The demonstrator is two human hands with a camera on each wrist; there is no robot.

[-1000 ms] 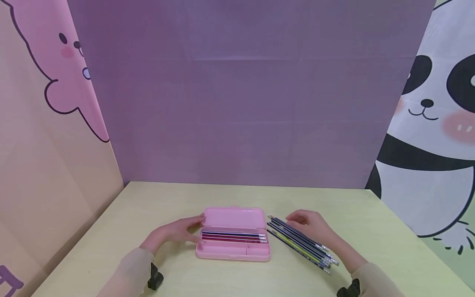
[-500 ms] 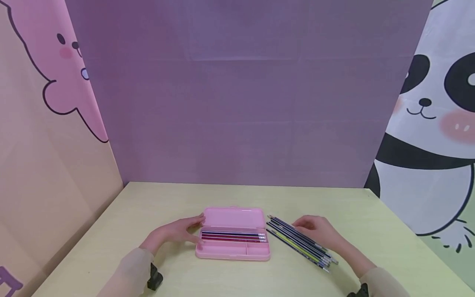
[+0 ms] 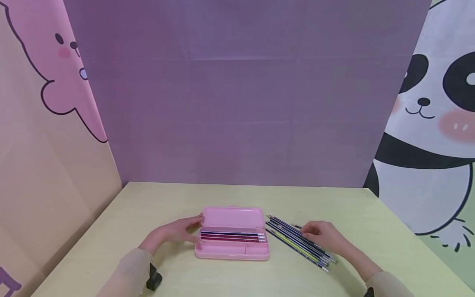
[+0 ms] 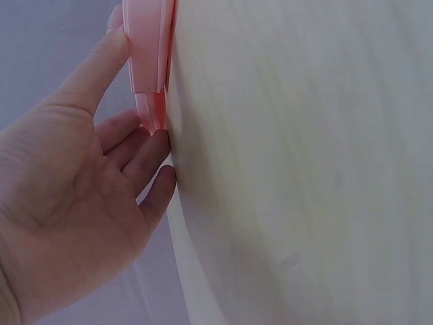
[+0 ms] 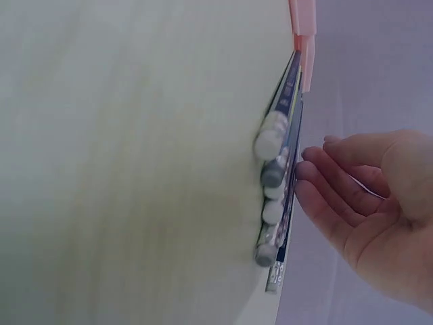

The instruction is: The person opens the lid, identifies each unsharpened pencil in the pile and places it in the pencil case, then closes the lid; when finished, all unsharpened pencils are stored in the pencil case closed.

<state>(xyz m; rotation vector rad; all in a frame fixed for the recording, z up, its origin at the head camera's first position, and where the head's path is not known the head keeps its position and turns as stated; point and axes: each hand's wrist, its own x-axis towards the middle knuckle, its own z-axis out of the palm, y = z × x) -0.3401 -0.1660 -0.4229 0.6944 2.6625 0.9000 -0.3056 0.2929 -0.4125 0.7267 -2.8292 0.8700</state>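
Note:
A pink pencil case point(image 3: 220, 250) lies unfolded on the table, its lid point(image 3: 233, 218) tilted back. Several dark and red pencils point(image 3: 231, 236) fill its upper compartment. My left hand point(image 3: 174, 232) rests against the case's left end; in the left wrist view its thumb touches the base and its fingers the lid. To the right lies a slanted bundle of dark striped pencils point(image 3: 293, 238), one yellow-green among them. At its far side is my right hand point(image 3: 326, 237), fingertips at the pencils and slightly bent. One pencil's tip point(image 3: 296, 225) pokes out beside that hand, apart from the bundle.
The pale wooden table point(image 3: 159, 198) runs back to a purple panel point(image 3: 237, 103). Cartoon-printed walls stand on both sides. The pencil case's front compartment point(image 3: 220, 249) has a divider near its right end. The bundle's tips reach close to the case's right edge.
My right hand has moved toward me and to the right along the bundle's far side. One pencil tip now shows apart from the others. The left hand stays at the pencil case.

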